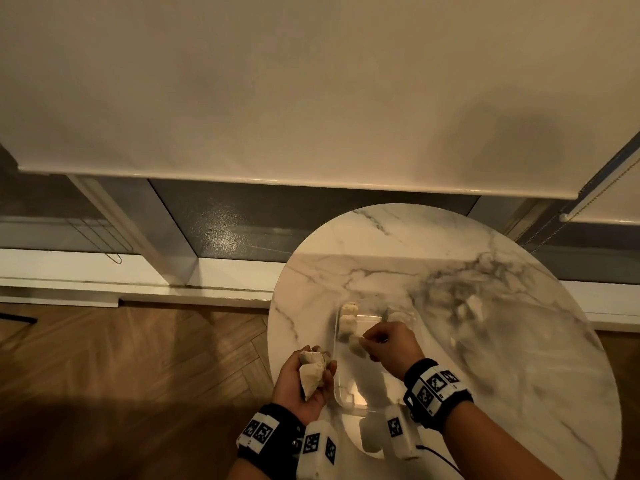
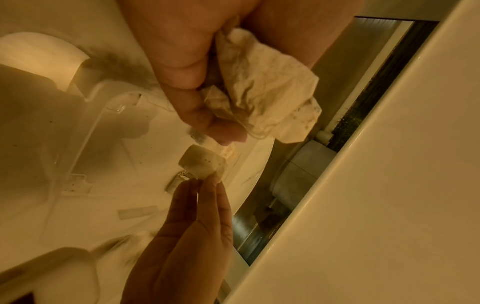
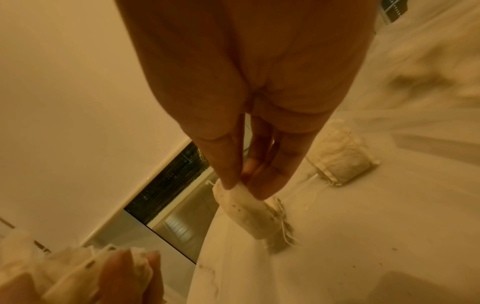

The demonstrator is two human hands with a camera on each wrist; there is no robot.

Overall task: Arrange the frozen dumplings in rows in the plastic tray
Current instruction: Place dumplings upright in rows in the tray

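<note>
A clear plastic tray point(image 1: 346, 398) lies on the round marble table point(image 1: 502, 341). Along its far left side stand pale dumplings point(image 1: 348, 322), one behind another. My right hand point(image 1: 375, 342) pinches one more dumpling point(image 1: 356, 346) by its end over the tray, just nearer than that row; in the right wrist view this dumpling point(image 3: 246, 214) hangs from thumb and fingertips point(image 3: 267, 185). My left hand point(image 1: 304, 379), palm up at the table's left edge, grips a crumpled bunch of dumplings point(image 1: 311, 370), seen up close as wrinkled white dumplings point(image 2: 267, 86). Another dumpling point(image 3: 342, 156) lies at the tray's far right.
The table's left edge drops to a herringbone wood floor point(image 1: 121, 368). Behind the table are a white roller blind point(image 1: 277, 98) and a low white window sill point(image 1: 104, 271). More pale pieces point(image 1: 472, 306) lie on the marble to the right of the tray.
</note>
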